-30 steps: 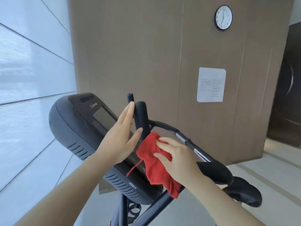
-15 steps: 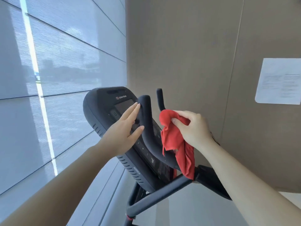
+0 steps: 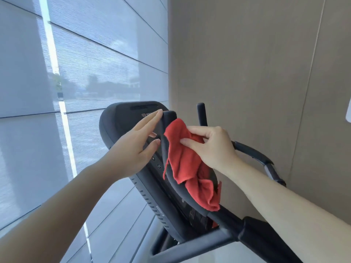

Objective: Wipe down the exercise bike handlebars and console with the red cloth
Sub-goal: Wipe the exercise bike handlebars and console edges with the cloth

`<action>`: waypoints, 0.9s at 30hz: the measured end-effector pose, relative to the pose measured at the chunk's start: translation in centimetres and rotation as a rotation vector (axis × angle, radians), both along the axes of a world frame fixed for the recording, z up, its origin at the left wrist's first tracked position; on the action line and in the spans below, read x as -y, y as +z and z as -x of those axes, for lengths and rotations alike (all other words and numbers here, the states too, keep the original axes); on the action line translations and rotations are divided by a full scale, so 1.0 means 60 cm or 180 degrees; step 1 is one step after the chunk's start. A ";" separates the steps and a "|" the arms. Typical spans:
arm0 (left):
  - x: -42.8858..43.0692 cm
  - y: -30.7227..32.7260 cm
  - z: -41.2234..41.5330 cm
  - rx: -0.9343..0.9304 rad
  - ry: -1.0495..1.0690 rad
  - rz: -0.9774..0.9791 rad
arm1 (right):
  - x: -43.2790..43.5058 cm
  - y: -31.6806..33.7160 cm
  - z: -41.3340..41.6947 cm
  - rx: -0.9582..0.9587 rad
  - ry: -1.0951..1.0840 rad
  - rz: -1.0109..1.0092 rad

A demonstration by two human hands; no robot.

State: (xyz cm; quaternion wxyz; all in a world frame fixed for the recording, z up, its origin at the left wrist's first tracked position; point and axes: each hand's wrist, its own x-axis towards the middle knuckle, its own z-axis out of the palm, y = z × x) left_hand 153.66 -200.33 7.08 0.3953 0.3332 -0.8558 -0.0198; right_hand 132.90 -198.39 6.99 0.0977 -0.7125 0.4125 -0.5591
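One flat left hand (image 3: 133,149), right hand (image 3: 210,147) gripping cloth (image 3: 182,162)

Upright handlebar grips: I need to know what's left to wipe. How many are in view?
2. The near grip stands between the left hand and the red cloth; the far grip rises behind the right hand, seen against the wall. The hands may hide others.
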 end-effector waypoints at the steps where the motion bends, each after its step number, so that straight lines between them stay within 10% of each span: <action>1: -0.004 0.001 0.001 0.0003 0.0037 -0.0008 | 0.007 0.007 0.003 0.0241 0.0084 0.0008; 27: -0.150 -0.060 0.165 -0.0266 0.2206 -0.0642 | 0.068 -0.045 0.079 -0.0797 0.1935 -0.0153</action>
